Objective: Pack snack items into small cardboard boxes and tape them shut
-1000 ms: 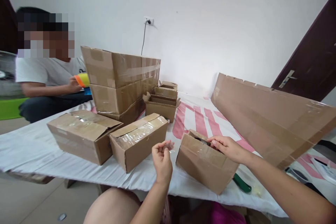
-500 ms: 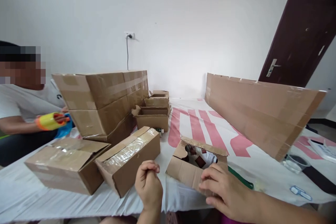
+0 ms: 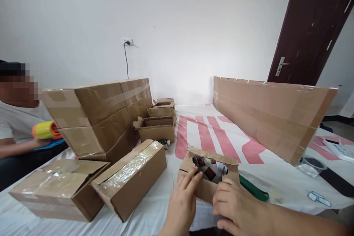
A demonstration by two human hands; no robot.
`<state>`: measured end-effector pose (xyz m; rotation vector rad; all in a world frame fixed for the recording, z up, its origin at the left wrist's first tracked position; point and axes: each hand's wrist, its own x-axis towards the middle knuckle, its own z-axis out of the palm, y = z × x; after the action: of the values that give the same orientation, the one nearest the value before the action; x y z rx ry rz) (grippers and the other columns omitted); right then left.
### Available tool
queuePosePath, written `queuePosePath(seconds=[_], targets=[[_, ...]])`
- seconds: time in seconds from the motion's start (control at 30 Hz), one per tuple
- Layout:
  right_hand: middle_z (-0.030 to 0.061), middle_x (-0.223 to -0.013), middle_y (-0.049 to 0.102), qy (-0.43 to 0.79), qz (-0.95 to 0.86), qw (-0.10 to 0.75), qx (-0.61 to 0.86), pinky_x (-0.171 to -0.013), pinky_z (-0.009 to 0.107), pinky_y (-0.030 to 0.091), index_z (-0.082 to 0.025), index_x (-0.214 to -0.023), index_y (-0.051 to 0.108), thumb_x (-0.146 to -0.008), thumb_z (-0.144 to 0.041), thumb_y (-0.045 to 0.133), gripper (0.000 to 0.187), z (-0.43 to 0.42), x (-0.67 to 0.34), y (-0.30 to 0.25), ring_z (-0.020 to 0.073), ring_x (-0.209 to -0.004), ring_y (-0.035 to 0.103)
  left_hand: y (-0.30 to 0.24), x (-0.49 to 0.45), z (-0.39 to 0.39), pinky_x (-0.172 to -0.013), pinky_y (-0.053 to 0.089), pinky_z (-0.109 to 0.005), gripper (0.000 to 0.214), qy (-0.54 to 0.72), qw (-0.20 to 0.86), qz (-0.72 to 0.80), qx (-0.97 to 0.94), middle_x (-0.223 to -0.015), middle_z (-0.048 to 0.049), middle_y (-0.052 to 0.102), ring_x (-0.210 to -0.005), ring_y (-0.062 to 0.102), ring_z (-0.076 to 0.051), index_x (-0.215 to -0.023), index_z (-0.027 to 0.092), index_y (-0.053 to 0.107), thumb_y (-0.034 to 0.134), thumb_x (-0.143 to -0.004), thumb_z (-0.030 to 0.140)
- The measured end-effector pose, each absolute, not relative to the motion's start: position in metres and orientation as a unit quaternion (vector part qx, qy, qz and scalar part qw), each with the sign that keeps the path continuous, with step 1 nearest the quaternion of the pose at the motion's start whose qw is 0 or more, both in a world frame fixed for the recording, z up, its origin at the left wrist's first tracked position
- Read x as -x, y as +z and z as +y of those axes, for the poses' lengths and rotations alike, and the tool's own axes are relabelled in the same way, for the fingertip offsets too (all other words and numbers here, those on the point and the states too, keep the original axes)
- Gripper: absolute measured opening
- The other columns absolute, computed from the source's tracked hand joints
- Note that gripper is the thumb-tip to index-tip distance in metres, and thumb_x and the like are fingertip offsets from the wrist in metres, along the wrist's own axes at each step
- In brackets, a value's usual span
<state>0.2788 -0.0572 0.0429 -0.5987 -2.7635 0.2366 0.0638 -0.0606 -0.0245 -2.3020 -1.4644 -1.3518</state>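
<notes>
A small cardboard box (image 3: pixel 206 190) with its top open sits at the front of the cloth. White, dark red and dark green contents (image 3: pixel 211 171) show inside it; their kind I cannot make out. My left hand (image 3: pixel 184 195) grips the box's near left side, fingers over the upper edge. At the near right, my right hand (image 3: pixel 231 201) has its fingers curled on the front panel's rim, thumb lower down. A green strap (image 3: pixel 254 188) lies on the cloth right behind my right hand.
Two taped boxes (image 3: pixel 55 188) (image 3: pixel 132 175) lie at left, before a tall stack of boxes (image 3: pixel 107 110). Open boxes (image 3: pixel 156 129) stand behind. A long cardboard panel (image 3: pixel 271 114) rises at right, near a clear plastic cup (image 3: pixel 312 166). At far left a person (image 3: pixel 19 129) holds a yellow-orange tape roll (image 3: pixel 45 130).
My left hand has moved right from beside the box and taken hold of its left side. My right hand stays on the rim. The view has shifted slightly.
</notes>
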Motion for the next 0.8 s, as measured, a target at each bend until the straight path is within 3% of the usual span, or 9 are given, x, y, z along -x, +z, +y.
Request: queuePosePath(seconds=[0.13,0.27,0.47,0.8], targets=[[0.0031,-0.087,0.067,0.081,-0.954,0.228,0.179,-0.079,0.033,0.044,-0.021,-0.090,0.064,-0.087,-0.019,0.052,0.012,-0.052,-0.280,0.053,0.0171,-0.083,0.057,-0.027,-0.072,-0.063,-0.076,0.056,-0.031,0.051,-0.417,0.037,-0.497,0.760,-0.111,-0.0080,0.068,-0.095,0.067,-0.021,-0.114,0.023,0.061,0.038,-0.073,0.002],[0.0069,-0.092,0.063,0.007,-0.908,0.321,0.271,-0.081,0.038,0.046,-0.020,-0.094,0.061,-0.088,-0.013,0.049,0.016,-0.033,-0.287,0.067,0.0209,-0.090,0.055,-0.020,-0.074,-0.069,-0.069,0.055,-0.028,0.045,-0.411,0.011,-0.521,0.748,-0.098,-0.0063,0.069,-0.085,0.068,-0.020,-0.099,0.023,0.063,0.037,-0.069,0.000],[0.0060,-0.101,0.060,0.023,-0.898,0.265,0.350,-0.085,0.041,0.048,-0.021,-0.098,0.061,-0.075,-0.014,0.068,0.025,-0.022,-0.292,0.060,0.0239,-0.097,0.054,-0.013,-0.071,-0.076,-0.063,0.050,-0.025,0.027,-0.402,-0.031,-0.573,0.714,-0.081,-0.0023,0.066,-0.071,0.066,-0.016,-0.079,0.024,0.059,0.038,-0.077,0.005],[0.0060,-0.099,0.061,0.029,-0.903,0.263,0.339,-0.086,0.042,0.048,-0.020,-0.095,0.062,-0.069,-0.011,0.074,0.030,-0.028,-0.289,0.055,0.0247,-0.097,0.053,-0.014,-0.073,-0.078,-0.057,0.045,-0.024,0.022,-0.394,0.005,-0.604,0.693,-0.073,0.0012,0.065,-0.063,0.064,-0.015,-0.074,0.024,0.057,0.042,-0.077,0.009]])
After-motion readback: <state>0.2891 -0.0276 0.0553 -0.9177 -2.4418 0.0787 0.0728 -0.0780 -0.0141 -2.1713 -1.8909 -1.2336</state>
